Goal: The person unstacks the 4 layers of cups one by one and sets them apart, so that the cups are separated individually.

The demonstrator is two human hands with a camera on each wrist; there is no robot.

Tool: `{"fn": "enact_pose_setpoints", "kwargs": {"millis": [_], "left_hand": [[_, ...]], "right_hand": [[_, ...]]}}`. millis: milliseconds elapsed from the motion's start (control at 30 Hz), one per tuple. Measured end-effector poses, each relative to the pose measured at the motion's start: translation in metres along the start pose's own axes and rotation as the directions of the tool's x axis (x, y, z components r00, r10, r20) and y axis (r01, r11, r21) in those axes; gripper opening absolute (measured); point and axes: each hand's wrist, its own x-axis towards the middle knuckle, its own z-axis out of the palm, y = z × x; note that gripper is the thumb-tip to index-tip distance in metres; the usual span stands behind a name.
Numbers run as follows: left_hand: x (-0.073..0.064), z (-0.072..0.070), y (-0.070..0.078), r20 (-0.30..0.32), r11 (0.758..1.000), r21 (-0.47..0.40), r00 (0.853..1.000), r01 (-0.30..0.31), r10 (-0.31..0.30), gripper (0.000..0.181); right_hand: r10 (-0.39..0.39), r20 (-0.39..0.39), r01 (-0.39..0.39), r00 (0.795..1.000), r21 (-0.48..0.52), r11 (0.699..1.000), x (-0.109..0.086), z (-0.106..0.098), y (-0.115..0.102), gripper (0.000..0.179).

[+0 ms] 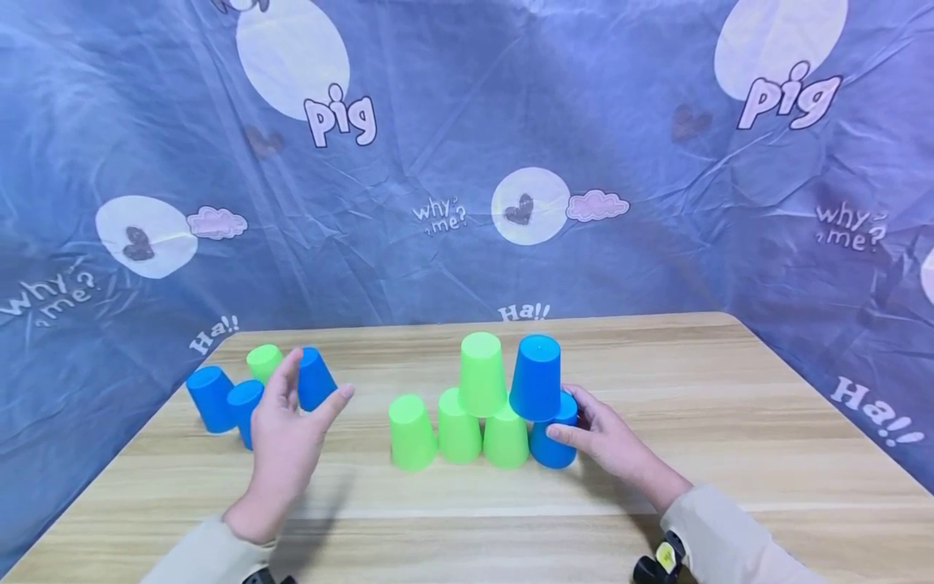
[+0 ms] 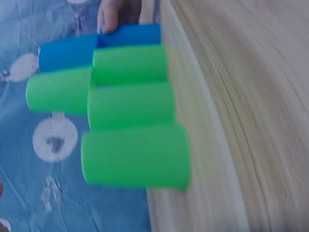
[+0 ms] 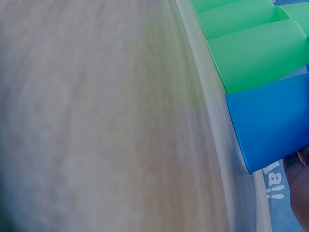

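Upside-down plastic cups stand in a row: three green ones, with a blue cup at the right end. On top sit a green cup and another blue cup, side by side. My right hand holds the lower blue cup from its right side, thumb in front and fingers behind. Over at the left, my left hand is raised with thumb and fingers spread apart and nothing held. It is nearest a blue cup, which shows between thumb and fingers.
Beside the left hand stand more upside-down cups: a green cup and two blue ones, the left blue cup farthest out. The wooden table ends at a printed blue cloth hanging behind it.
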Motion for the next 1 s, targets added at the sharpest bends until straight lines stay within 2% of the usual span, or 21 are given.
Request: {"fn": "enact_pose_setpoints", "kwargs": {"millis": [200,400,533,767,1000], "left_hand": [[-0.007,0.020,0.015,0.064,0.992,-0.122,0.998,0.026,-0.018,0.076],[-0.012,0.045,0.022,0.109,0.975,-0.215,0.994,0.049,-0.026,0.076],[-0.017,0.063,0.022,0.114,0.965,-0.257,0.993,0.049,-0.020,0.077],[-0.027,0.093,0.020,0.133,0.950,-0.312,0.990,0.000,0.043,0.079],[-0.030,0.113,0.023,0.199,0.939,-0.343,0.979,0.022,0.050,0.088]], "right_hand": [[-0.027,-0.010,0.027,1.000,-0.002,1.000,0.000,0.000,0.004,0.060],[-0.041,-0.009,0.041,0.999,0.008,0.999,0.000,0.002,0.006,0.059],[-0.043,-0.017,0.043,0.999,0.006,0.999,0.000,0.002,0.006,0.059],[-0.056,-0.021,0.057,0.998,0.023,0.998,-0.002,0.001,0.006,0.058],[-0.061,-0.015,0.061,0.998,0.030,0.998,0.000,0.002,0.007,0.058]]}}
